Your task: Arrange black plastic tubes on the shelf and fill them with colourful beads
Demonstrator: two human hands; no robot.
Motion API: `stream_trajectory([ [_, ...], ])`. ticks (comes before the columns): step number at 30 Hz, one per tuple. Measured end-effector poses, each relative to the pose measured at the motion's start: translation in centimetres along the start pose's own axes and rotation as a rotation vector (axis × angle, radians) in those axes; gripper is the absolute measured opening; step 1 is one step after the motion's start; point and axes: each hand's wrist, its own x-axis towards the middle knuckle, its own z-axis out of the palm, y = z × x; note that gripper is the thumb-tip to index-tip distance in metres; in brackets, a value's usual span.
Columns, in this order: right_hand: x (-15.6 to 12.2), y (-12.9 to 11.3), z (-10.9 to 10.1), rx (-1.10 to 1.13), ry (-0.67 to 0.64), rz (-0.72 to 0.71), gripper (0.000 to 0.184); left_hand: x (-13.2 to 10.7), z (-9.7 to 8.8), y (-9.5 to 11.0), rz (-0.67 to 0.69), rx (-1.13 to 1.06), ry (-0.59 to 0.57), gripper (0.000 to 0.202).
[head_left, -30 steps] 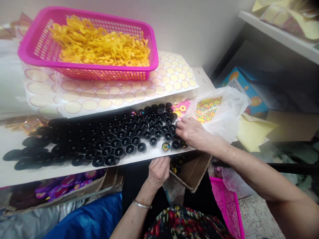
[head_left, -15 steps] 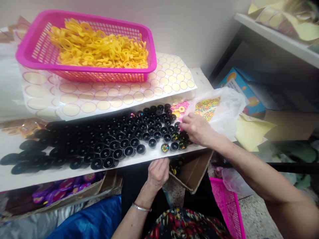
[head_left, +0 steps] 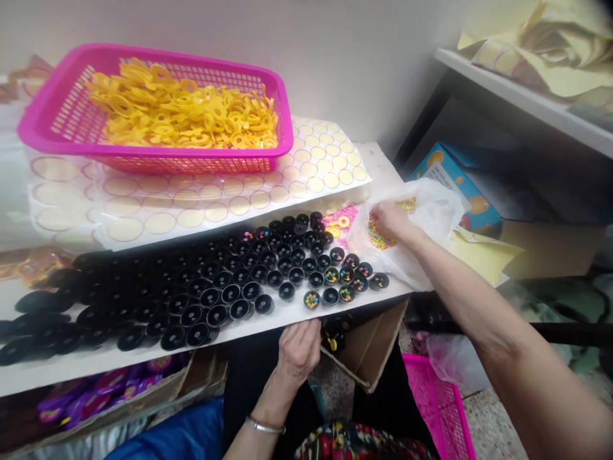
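Note:
My right hand (head_left: 393, 221) reaches into a white plastic bag (head_left: 438, 201), its fingers drawn together and dipped into small multicoloured beads (head_left: 382, 239). The fingertips are hidden among them. My left hand (head_left: 299, 348) is closed at the front edge of the white table (head_left: 282, 314); what it grips, if anything, is hidden. Just above it stands a small black cup (head_left: 312, 299) with coloured beads inside. Several more bead-filled cups (head_left: 346, 275) stand at the right end of the rows. Many black cups (head_left: 231, 293) to the left look unfilled.
A pink basket (head_left: 191, 152) of yellow ring-shaped pieces (head_left: 191, 112) sits on sheets of round stickers (head_left: 258, 199) at the back. Pink beads with yellow rings (head_left: 341, 222) lie beside the bag. Below the table is a cardboard box (head_left: 366, 348). A shelf (head_left: 522, 96) juts out at upper right.
My right hand has moved from the cups at the right end up and right into the bag. More bead-filled cups now show there. My left hand stays by the table edge.

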Motion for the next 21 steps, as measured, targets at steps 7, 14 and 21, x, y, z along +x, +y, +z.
stream_trajectory([
  [7, -1.1, 1.7, 0.0, 0.489, 0.037, -0.023, 0.009, 0.0, -0.2, -0.1, 0.002, -0.008, 0.016, 0.037],
  [14, -4.8, 1.5, -1.4, 0.914, 0.065, -0.018, 0.025, 0.2, -0.1, -0.1, 0.023, -0.012, 0.031, 0.037],
  [21, -8.6, -3.9, -1.9, 1.09, -0.177, -0.115, 0.018, 0.2, -0.3, 0.3, -0.01, -0.005, -0.009, 0.034],
])
